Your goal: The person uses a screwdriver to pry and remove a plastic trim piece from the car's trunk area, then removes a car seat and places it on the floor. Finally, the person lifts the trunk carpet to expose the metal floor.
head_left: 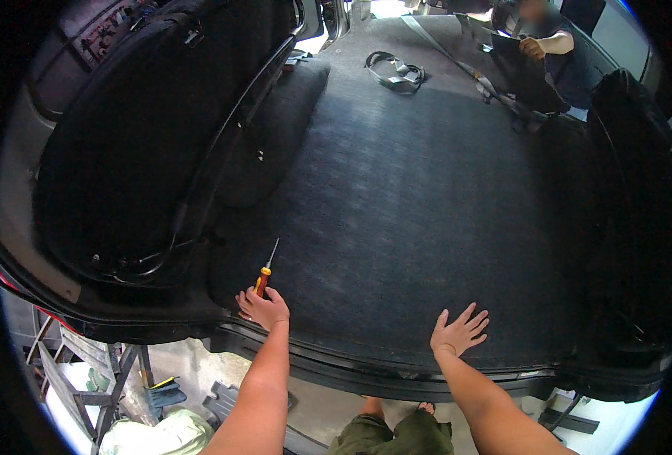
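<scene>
My left hand (266,309) is closed round the red and yellow handle of a screwdriver (263,280), whose metal shaft points away from me. It rests near the rear left corner of a dark carpeted cargo floor (397,227) inside a vehicle. My right hand (461,331) lies flat on the same carpet by the rear edge, fingers spread, holding nothing. Part of the screwdriver's handle is hidden by my left fingers.
A coiled grey strap (395,73) lies at the far end; a seat belt (434,44) stretches across there. Dark panels (146,144) rise along the left. At the far right another person (552,45) holds a dark piece. A metal rack (86,387) stands outside, lower left.
</scene>
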The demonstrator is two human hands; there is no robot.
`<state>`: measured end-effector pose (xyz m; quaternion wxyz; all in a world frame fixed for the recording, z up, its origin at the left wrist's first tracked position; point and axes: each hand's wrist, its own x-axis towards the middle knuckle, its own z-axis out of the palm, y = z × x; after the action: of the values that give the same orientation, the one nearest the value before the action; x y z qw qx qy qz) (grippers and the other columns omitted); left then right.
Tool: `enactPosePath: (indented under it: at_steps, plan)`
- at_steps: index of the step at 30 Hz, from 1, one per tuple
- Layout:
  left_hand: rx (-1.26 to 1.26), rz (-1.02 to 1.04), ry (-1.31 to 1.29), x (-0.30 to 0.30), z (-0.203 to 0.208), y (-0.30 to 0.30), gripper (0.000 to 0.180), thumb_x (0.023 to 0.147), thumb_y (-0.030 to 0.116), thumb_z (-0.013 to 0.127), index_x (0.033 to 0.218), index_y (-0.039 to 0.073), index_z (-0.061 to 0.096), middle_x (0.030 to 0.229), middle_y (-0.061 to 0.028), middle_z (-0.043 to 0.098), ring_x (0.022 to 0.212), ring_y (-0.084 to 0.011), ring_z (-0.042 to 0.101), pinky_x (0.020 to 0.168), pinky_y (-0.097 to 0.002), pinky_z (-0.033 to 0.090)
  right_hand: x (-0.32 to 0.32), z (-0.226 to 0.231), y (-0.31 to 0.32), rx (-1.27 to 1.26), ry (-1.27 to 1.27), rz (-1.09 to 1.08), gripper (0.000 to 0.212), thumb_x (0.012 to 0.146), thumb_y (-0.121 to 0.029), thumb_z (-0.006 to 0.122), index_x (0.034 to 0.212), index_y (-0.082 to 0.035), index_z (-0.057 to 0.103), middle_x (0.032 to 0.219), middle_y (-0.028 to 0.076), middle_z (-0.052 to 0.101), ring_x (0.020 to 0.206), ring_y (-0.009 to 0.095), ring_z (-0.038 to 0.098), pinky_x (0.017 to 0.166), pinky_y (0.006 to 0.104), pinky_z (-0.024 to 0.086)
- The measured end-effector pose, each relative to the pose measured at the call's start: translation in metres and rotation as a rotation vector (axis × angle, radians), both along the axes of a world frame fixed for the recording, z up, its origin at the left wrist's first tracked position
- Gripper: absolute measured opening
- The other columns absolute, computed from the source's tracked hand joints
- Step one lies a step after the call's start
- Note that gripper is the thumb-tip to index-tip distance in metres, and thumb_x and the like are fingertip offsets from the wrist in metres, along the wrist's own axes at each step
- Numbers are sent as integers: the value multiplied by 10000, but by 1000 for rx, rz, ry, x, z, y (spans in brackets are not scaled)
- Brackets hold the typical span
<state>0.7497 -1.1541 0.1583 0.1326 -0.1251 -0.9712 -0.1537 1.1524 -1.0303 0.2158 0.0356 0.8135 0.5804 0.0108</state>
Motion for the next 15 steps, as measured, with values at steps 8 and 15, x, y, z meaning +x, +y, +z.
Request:
enactPosePath:
  at_steps: [8,15]
  plan:
    - [39,6,-27,-1,0,1,393,965,321,626,1260,71,556,1470,-232,478,1456,-415,381,1190,-693,224,1,1,0,-19,23,-6,836,976,-556,514,1631,-100,265,1692,272,142,1568,457,124,1208,691,139]
    - [48,-6,14,-4,-10,-3,408,972,321,633,1278,71,533,1455,-227,497,1440,-412,405,1165,-693,256,0,4,0,-14,14,-2,841,974,-558,515,1631,-96,265,1691,275,144,1568,456,123,1209,690,136]
